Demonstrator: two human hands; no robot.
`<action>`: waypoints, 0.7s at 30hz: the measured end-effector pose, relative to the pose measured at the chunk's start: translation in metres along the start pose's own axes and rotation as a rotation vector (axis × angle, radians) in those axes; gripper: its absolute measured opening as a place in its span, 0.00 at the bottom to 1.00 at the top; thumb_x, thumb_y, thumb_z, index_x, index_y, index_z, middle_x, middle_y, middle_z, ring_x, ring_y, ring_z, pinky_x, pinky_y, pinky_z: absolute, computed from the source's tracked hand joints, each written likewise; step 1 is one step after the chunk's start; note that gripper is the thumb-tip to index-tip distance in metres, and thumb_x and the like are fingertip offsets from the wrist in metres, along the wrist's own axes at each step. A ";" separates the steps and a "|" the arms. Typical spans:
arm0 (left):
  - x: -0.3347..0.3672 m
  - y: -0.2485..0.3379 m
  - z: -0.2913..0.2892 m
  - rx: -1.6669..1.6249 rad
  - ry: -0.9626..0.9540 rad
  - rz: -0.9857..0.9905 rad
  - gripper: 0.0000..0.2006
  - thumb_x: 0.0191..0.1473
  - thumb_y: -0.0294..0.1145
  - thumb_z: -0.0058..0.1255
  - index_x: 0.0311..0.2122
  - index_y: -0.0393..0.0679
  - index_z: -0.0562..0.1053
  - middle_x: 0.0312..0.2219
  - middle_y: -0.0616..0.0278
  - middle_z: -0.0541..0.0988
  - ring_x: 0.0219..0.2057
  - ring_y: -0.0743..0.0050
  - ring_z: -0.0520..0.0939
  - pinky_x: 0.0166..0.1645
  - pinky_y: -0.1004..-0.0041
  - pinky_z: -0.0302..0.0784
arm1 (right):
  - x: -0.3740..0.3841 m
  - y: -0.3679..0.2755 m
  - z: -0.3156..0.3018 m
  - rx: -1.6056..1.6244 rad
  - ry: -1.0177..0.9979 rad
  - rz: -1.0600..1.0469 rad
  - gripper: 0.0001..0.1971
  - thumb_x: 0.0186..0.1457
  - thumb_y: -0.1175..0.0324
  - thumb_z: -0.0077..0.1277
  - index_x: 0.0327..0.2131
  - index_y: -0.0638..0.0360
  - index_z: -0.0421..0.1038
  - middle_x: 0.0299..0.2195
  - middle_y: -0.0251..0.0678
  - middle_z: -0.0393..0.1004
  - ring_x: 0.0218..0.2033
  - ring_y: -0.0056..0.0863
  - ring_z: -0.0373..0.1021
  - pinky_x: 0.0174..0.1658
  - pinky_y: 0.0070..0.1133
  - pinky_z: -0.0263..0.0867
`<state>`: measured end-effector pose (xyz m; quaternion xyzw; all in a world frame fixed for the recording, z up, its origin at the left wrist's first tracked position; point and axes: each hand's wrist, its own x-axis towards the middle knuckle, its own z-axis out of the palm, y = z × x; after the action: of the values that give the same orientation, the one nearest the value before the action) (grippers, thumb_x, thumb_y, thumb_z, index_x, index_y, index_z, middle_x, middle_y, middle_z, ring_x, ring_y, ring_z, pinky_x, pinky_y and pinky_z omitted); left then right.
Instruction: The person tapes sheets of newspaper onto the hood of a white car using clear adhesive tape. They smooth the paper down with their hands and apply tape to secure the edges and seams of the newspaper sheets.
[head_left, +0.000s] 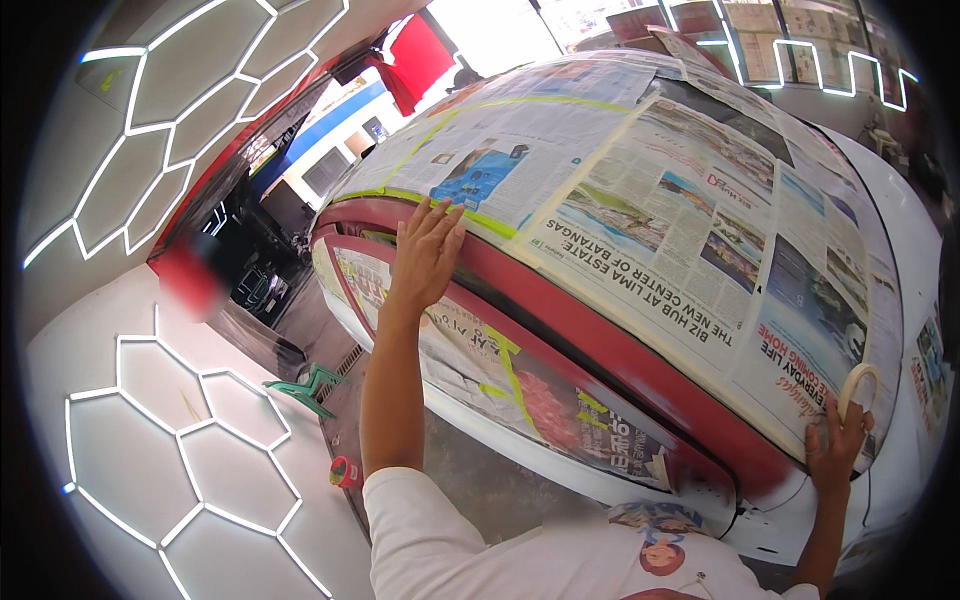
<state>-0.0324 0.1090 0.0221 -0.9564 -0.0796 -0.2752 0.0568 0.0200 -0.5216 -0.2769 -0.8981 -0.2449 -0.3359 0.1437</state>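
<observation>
My left hand [428, 252] lies with its fingers stretched out on the edge of a car roof. The fingertips touch a strip of yellow-green tape [490, 222] along the newspaper's border. My right hand [838, 445] rests at the roof's near right corner, with a pale roll of masking tape [847, 390] in its fingers. Newspaper sheets [690, 235] cover the roof, joined by pale and yellow-green tape. A bare red strip [560, 305] of bodywork runs between this paper and the side window, which is also papered over [480, 350].
White bodywork [890, 210] continues at the right. On the floor at left stand a green plastic stool [305, 388] and a red container [345, 472]. A wall with hexagonal light strips [190, 430] rises at left. A dark vehicle [262, 287] stands farther back.
</observation>
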 end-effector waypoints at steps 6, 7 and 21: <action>-0.009 0.006 0.000 0.105 -0.077 -0.047 0.27 0.71 0.53 0.29 0.64 0.53 0.70 0.69 0.61 0.62 0.72 0.51 0.54 0.68 0.24 0.33 | -0.004 0.002 0.001 0.008 0.034 -0.026 0.26 0.52 0.67 0.59 0.55 0.66 0.72 0.50 0.56 0.68 0.48 0.49 0.65 0.57 0.43 0.52; -0.013 -0.001 0.000 0.121 -0.064 -0.060 0.27 0.71 0.53 0.28 0.64 0.53 0.70 0.69 0.61 0.62 0.73 0.51 0.53 0.68 0.24 0.31 | -0.005 0.001 0.000 0.006 0.046 -0.038 0.26 0.52 0.67 0.59 0.55 0.66 0.73 0.47 0.54 0.68 0.47 0.48 0.66 0.57 0.43 0.52; -0.020 0.052 0.003 0.008 0.194 -0.147 0.29 0.68 0.54 0.38 0.63 0.43 0.70 0.67 0.56 0.66 0.73 0.47 0.53 0.67 0.23 0.32 | -0.024 0.010 -0.013 -0.041 0.187 0.006 0.21 0.58 0.78 0.48 0.56 0.67 0.71 0.43 0.48 0.68 0.41 0.42 0.66 0.53 0.38 0.59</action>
<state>-0.0375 0.0557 0.0052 -0.9166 -0.1447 -0.3696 0.0477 0.0026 -0.5439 -0.2839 -0.8663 -0.2206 -0.4229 0.1485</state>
